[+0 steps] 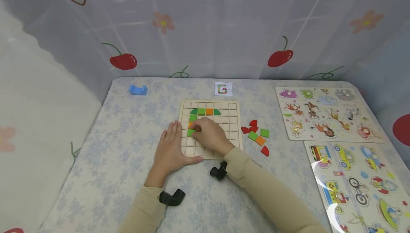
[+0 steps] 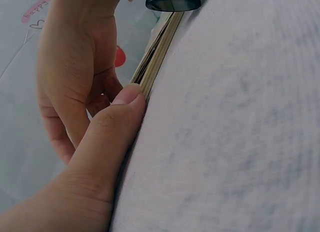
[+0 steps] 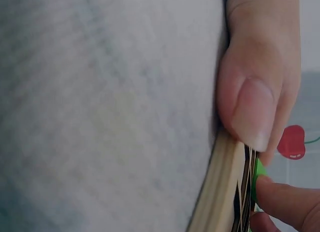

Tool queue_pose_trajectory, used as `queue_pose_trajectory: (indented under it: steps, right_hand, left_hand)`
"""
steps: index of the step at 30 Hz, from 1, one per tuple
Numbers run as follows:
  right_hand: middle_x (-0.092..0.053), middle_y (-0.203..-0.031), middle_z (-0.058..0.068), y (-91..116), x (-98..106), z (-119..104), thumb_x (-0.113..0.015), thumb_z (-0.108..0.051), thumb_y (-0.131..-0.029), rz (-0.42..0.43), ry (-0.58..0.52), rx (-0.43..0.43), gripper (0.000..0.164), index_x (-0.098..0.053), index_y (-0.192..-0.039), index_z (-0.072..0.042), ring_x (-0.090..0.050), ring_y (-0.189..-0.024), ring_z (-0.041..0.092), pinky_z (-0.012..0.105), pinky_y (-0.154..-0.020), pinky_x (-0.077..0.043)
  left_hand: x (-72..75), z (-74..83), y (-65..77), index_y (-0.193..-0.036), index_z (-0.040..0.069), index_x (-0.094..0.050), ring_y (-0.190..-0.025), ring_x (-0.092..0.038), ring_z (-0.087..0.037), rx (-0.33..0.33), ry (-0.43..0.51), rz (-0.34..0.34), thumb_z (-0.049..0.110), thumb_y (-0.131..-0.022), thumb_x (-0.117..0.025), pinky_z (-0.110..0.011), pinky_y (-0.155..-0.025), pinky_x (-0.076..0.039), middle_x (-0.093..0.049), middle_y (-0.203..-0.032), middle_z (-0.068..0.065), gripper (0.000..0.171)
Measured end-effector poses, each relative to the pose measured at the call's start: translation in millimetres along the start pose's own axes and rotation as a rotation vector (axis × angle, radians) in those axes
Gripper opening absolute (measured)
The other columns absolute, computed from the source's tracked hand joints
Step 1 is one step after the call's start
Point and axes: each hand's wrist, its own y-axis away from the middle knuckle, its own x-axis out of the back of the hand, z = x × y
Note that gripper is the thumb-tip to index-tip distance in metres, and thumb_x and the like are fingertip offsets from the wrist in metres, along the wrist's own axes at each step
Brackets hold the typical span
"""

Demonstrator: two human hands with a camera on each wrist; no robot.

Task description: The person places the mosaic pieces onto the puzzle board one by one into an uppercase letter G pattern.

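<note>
Tablecloth (image 1: 112, 147) bears a board (image 1: 231, 129), left hand (image 1: 171, 151) straight-fingered alongside, right hand (image 1: 210, 135) touching a green tile (image 1: 190, 133) (grip unclear).

One left hand (image 1: 171, 147), one right hand (image 1: 211, 133), one grid board (image 1: 232, 119) and fourteen little pieces (image 1: 260, 140)
The board shows seven: two dark green corners (image 1: 217, 112), three light green squares (image 1: 201, 111), two orange squares (image 1: 209, 111). Right of it lie seven more: four red corners (image 1: 264, 151), two light green squares, one orange square. Far away: one picture card (image 1: 223, 89), one blue thing (image 1: 138, 90). On the right: two puzzle boards (image 1: 342, 137).
</note>
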Motion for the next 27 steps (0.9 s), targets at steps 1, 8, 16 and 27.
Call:
queue_pose_trajectory:
  steps: [1, 8, 16, 27]
  right_hand:
    - [-0.063, -0.090, -0.004, -0.1, -0.1, -0.2, -0.073, -0.021, -0.090, 0.000, 0.015, 0.006, 0.012, -0.075, -0.102, -0.018, -0.056, -0.079, 0.011, 0.026, -0.067, -0.048]
    - [-0.064, -0.091, -0.005, 7.7, 7.5, 2.6, -0.073, -0.021, -0.091, -0.034, 0.114, 0.071, 0.010, -0.080, -0.098, -0.019, -0.055, -0.074, 0.008, 0.024, -0.062, -0.047]
    - [-0.062, -0.095, -0.005, 37.2, 42.0, 34.9, -0.069, -0.022, -0.092, 0.029, 0.080, -0.019, 0.023, -0.073, -0.115, -0.019, -0.055, -0.076, 0.013, 0.026, -0.063, -0.046]
    - [-0.062, -0.106, 0.008, 64.8, 81.4, 92.6, -0.070, -0.019, -0.094, 0.083, 0.143, -0.147, 0.036, -0.063, -0.128, -0.010, -0.062, -0.091, 0.024, 0.039, -0.074, -0.052]
  left_hand:
    - [0.1, 0.1, 0.0, -0.160, 0.006, -0.005, -0.157, -0.002, -0.025, 0.001, 0.002, -0.002, 0.101, -0.056, -0.049, -0.049, -0.126, -0.009, -0.005, -0.168, -0.011, 0.148]
    - [-0.6, 1.3, -0.1, -0.160, 0.005, -0.006, -0.157, -0.003, -0.026, 0.002, 0.005, -0.005, 0.101, -0.055, -0.048, -0.049, -0.126, -0.009, -0.005, -0.168, -0.011, 0.148]
    - [-0.7, 0.9, -0.7, -0.160, 0.006, -0.004, -0.157, -0.003, -0.025, 0.020, 0.009, -0.012, 0.101, -0.055, -0.050, -0.049, -0.126, -0.010, -0.005, -0.168, -0.010, 0.149]
    - [1.4, 1.6, -1.0, -0.160, 0.006, -0.003, -0.157, -0.005, -0.026, 0.010, 0.010, -0.007, 0.097, -0.057, -0.056, -0.051, -0.125, -0.012, -0.005, -0.169, -0.010, 0.147]
